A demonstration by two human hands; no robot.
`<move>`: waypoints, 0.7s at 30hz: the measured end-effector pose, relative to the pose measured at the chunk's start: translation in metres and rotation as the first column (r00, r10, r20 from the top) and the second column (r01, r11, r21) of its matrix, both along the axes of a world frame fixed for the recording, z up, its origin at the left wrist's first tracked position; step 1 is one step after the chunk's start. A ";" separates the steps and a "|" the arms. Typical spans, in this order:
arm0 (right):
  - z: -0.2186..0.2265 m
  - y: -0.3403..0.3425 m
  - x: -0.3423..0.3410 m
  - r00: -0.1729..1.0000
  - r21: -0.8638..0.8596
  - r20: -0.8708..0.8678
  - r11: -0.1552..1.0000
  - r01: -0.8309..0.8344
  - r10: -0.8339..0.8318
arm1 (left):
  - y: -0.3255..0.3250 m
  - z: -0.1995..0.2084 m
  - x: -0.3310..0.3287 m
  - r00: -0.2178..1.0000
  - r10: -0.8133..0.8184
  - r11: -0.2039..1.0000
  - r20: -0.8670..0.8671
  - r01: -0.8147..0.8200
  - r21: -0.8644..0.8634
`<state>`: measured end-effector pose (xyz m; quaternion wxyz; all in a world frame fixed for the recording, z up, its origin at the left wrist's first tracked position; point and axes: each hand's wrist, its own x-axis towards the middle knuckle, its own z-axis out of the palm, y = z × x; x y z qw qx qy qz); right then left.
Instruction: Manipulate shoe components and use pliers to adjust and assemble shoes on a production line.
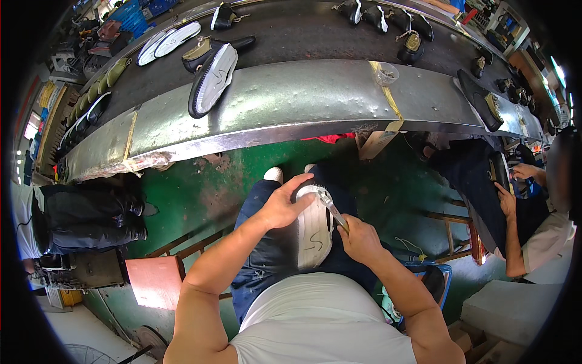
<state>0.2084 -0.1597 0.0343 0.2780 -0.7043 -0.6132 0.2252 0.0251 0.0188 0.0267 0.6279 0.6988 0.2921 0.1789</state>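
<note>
Across my lap lies a shoe (313,236) with its pale sole turned up and a dark curved pen mark on it. My left hand (284,204) is closed round the toe end, thumb on the sole and fingers over the far edge. In my right hand (362,240) is a pair of metal pliers (331,209), gripped by the handles. Their head touches the toe edge of the shoe, close to my left thumb. Whether the jaws pinch anything is too small to tell.
Ahead runs a metal-edged bench (291,97) with a dark belt carrying several shoes. A sole-up shoe (213,80) and a clear cup (387,74) stand near its edge. A co-worker (515,218) sits at right holding a shoe; another person's legs (91,218) show left, near a pinkish stool (154,282).
</note>
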 end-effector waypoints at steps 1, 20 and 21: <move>-0.002 -0.001 0.001 0.998 0.015 -0.070 1.000 -0.010 0.011 | 0.000 0.001 0.000 1.000 0.019 1.000 -0.004 -0.019 -0.002; 0.053 0.009 0.017 0.981 -0.291 0.108 0.949 -0.125 0.163 | 0.001 -0.011 0.008 0.994 0.111 0.964 -0.016 -0.111 -0.240; 0.079 0.014 0.021 0.983 -0.488 -0.177 0.862 -0.138 0.056 | 0.004 -0.012 0.009 0.993 0.115 0.964 -0.015 -0.115 -0.238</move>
